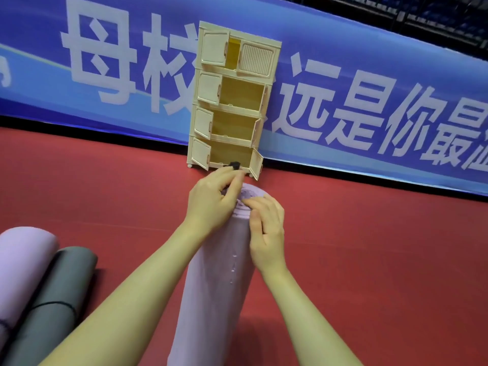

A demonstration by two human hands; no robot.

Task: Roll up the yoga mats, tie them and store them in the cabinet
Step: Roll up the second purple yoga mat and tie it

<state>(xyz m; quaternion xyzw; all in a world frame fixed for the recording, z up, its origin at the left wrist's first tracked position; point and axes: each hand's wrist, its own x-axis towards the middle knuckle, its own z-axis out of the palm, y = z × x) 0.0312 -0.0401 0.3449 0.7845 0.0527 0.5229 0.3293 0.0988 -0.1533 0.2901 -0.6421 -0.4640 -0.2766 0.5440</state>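
A rolled lilac yoga mat (216,281) stands upright in front of me, its spiral top end facing the cabinet. My left hand (211,199) sits at the mat's top left edge and pinches a small black strap (233,165) between its fingertips. My right hand (266,233) grips the mat's upper right side, fingers curled over the rim. The cream cabinet (203,128) stands against the banner, four tiers high, with several doors swung open and the lower compartments bare.
Two more rolled mats lie on the red floor at lower left: a lilac mat (18,265) and a grey mat (58,299) with a thin dark cord around it. A blue banner (369,107) with white characters runs along the back.
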